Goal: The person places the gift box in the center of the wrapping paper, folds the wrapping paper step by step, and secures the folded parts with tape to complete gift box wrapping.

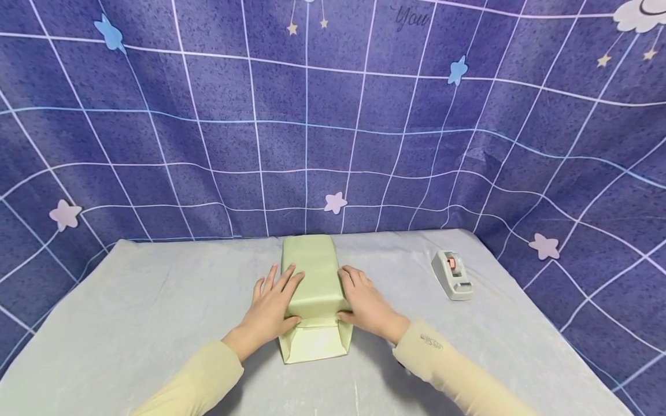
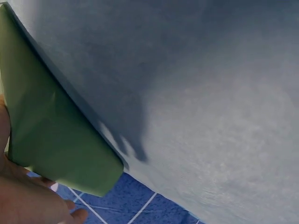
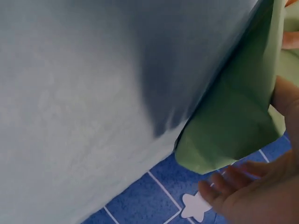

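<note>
A long box wrapped in pale green paper lies on the table, its length pointing away from me. At its near end a paper flap sticks out toward me, with folded-in sides. My left hand rests on the box's left side, fingers spread over the top and thumb at the near end. On the opposite side my right hand touches the right top edge, its thumb at the near end too. Both wrist views show the box's green side, with loosely bent fingers of the right hand beside it.
A white tape dispenser with an orange-pink core stands to the right on the grey cloth-covered table. Behind and to the sides hangs a blue curtain with a white grid and stars.
</note>
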`<state>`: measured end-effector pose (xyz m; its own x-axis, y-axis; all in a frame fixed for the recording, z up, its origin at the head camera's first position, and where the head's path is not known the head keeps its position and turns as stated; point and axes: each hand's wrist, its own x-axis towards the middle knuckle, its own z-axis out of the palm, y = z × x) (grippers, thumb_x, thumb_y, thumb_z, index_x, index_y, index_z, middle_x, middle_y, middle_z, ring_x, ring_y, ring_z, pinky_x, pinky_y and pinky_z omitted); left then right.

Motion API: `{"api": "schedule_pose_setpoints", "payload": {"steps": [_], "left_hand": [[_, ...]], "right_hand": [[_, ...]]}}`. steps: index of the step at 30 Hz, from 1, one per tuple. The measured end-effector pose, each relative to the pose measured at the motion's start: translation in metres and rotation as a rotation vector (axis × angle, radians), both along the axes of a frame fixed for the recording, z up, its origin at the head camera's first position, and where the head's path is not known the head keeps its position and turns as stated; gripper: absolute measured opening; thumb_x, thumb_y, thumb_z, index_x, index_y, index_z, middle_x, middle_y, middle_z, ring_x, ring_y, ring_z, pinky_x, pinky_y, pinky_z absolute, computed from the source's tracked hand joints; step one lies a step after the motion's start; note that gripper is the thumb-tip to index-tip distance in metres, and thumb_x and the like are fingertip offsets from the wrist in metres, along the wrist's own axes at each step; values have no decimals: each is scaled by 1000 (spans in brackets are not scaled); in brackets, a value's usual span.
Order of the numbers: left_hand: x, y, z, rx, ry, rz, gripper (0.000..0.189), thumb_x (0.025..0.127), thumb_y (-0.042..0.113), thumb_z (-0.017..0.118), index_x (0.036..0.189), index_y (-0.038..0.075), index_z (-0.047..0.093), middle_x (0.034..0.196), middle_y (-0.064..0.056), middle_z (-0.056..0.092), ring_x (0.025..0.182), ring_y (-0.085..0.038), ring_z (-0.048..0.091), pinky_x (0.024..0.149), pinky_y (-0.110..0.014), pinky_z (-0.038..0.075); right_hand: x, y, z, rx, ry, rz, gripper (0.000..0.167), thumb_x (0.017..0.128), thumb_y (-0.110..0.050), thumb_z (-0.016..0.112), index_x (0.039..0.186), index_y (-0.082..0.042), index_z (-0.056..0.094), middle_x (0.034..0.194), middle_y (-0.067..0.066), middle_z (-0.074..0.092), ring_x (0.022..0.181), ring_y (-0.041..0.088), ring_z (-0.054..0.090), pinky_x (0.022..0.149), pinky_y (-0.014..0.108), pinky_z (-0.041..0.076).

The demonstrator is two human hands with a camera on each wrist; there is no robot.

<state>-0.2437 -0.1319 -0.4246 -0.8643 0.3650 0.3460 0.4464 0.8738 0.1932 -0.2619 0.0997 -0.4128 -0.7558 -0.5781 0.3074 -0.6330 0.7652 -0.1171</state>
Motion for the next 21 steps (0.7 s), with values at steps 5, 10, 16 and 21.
{"api": "schedule_pose_setpoints", "payload": {"steps": [5,10,16,21], "left_hand": [[0,1,0,-5,16,1,92,63,30,83,140,16,34,150,-11,26,136,-45,15,100,-63,19],[0,0,-1,-11,8,2,93,64,31,82,141,17,33,150,-11,24,136,-45,15,100,-62,19],[0,0,-2,-12,-6,2,93,65,31,82,142,18,31,151,-10,23,137,-44,14,101,-62,18],[0,0,-3,-8,-12,3,93,65,31,81,142,18,31,151,-10,23,137,-44,12,101,-62,18]], "right_hand": [[12,2,-2,-14,-5,-99,45,71,-39,75,84,1,60,122,21,49,109,36,45,95,43,39],[20,0,-5,-19,-3,-117,42,73,-36,74,49,-12,50,93,11,56,89,30,45,81,39,41],[24,-3,-9,-22,-30,-133,40,75,-25,74,45,-15,50,79,5,52,81,25,41,72,33,38],[28,-4,-9,-17,-25,-128,38,77,-22,72,46,-14,51,73,3,51,76,20,39,74,32,31]]}}
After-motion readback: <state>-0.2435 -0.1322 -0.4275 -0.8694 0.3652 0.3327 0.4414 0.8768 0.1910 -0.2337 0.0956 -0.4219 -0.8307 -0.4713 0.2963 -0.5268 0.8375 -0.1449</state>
